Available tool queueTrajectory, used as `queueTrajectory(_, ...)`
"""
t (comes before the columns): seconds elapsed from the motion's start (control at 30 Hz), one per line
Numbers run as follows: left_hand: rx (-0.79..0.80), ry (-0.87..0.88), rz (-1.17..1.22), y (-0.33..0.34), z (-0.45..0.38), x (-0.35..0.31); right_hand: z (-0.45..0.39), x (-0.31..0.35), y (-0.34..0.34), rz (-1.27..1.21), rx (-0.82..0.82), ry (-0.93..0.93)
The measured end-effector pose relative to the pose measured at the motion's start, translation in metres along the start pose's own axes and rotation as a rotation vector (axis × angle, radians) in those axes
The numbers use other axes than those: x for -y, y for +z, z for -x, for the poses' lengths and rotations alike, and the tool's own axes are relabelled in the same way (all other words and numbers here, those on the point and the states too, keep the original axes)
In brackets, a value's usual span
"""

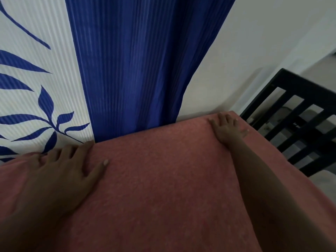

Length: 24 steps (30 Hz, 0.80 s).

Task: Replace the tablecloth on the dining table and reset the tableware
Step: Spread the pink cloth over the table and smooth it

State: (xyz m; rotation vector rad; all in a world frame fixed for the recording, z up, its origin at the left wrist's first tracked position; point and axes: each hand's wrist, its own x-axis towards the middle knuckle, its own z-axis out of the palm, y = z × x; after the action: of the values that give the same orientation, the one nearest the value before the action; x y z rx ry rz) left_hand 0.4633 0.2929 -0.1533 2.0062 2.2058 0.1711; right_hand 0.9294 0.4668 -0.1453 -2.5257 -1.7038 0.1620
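Note:
A pink-red tablecloth (160,179) covers the dining table from the near edge to its far edge. My left hand (67,168) lies flat on the cloth at the far left edge, fingers spread and reaching over that edge. At the cloth's far right corner my right hand (226,129) presses down with straight, spread fingers. No tableware is in view.
A blue curtain (143,66) hangs right behind the table, with a white leaf-patterned curtain (36,79) to its left. A black slatted chair (298,120) stands close off the table's right side. A white wall (263,42) runs behind it.

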Motion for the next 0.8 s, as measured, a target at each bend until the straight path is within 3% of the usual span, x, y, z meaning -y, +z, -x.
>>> queueTrajectory(0.1, 0.003, 0.003, -0.002, 0.001, 0.002, 0.0, 0.008, 0.004, -0.008, -0.025, -0.165, -0.028)
queueTrajectory(0.2, -0.014, 0.001, 0.01, -0.002, 0.006, 0.0, 0.031, 0.012, -0.012, -0.005, -0.429, -0.169)
queueTrajectory(0.27, -0.064, 0.018, 0.022, -0.004, 0.01, -0.002, 0.065, 0.023, -0.012, -0.022, -0.497, -0.236)
queueTrajectory(0.37, -0.138, 0.052, 0.02, -0.006, 0.02, -0.007, 0.149, 0.032, -0.014, -0.138, -0.498, -0.247)
queueTrajectory(0.57, -0.061, 0.126, -0.013, -0.042, 0.039, -0.022, 0.38, -0.003, -0.028, -0.153, -0.313, -0.353)
queueTrajectory(0.7, 0.023, 0.248, 0.187, -0.067, 0.145, -0.051, 0.513, -0.022, -0.051, -0.075, -0.203, -0.336)
queueTrajectory(0.8, 0.136, 0.288, 0.17, -0.06, 0.25, -0.053, 0.618, -0.03, -0.06, -0.026, -0.116, -0.299)
